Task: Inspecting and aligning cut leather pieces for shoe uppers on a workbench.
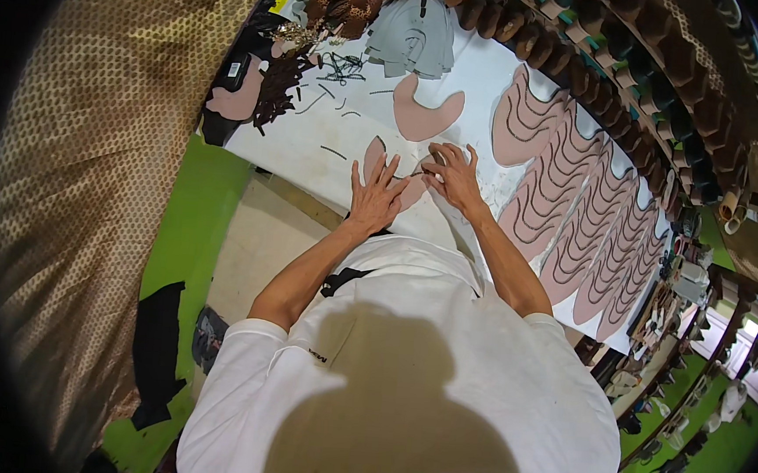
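A pink U-shaped shoe-upper piece (pixel 412 193) lies on the white table under both my hands. My left hand (pixel 375 197) rests on its left part, fingers spread and stretched out. Over its right arm, my right hand (pixel 455 179) is closed, fingers bent and thumb tucked in toward the inner edge. A thin dark line runs along that edge between the hands; what the right fingertips pinch is hidden. Just beyond lies another pink U-shaped piece (pixel 426 115) with no dark strip visible on it.
Overlapping rows of pink pieces with dark edging (pixel 565 210) cover the table's right side. Short dark strips (pixel 332 152) are scattered at left, near a dark brown heap (pixel 277 89). A stack of grey pieces (pixel 411 35) stands at the back. Racks of brown footwear parts (pixel 613 90) line the far right.
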Demonstrator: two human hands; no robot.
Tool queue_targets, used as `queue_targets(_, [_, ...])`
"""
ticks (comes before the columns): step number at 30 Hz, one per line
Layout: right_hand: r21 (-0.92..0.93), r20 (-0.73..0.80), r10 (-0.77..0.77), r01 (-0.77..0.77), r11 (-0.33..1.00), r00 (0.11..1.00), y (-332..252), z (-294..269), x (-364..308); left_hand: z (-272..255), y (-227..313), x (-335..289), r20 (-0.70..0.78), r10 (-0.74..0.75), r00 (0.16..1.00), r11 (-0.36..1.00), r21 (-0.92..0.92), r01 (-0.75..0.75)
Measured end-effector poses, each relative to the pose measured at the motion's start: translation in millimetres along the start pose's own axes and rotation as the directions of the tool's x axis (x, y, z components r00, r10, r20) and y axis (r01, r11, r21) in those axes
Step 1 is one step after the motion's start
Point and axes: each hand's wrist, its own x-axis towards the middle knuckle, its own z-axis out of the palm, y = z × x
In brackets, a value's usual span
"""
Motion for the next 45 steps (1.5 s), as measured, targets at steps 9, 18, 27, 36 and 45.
queue_targets(9, [-0.031,0.049,0.018,-0.016,0.999,0.999,2.0,0.3,3.9,-2.5,-6.9,6.4,0.054,-0.029,0.998,0.996,-0.085,0.034])
queue_targets(18, [-0.061,0.024,-0.034,0.035,0.998,0.999,-1.0,-0.4,18.7,-9.6,-6.2,12.1,0.054,0.051,0.997,0.998,-0.031,-0.049])
queue_targets(27, [-0.107,0.126,0.020,-0.006,0.994,0.992,2.2,2.8,23.0,0.0,-7.2,6.2,0.020,0.006,1.000,0.989,-0.146,-0.003])
queue_targets(36, [-0.114,0.107,-0.020,0.033,0.993,0.994,0.4,0.9,26.8,-6.4,-4.3,13.1,0.058,0.011,0.998,0.994,-0.107,-0.004])
queue_targets(45, [-0.127,0.081,-0.034,0.044,0.991,0.996,2.2,8.5,29.0,-13.2,-3.1,18.4,0.073,0.055,0.996,0.995,-0.084,-0.049])
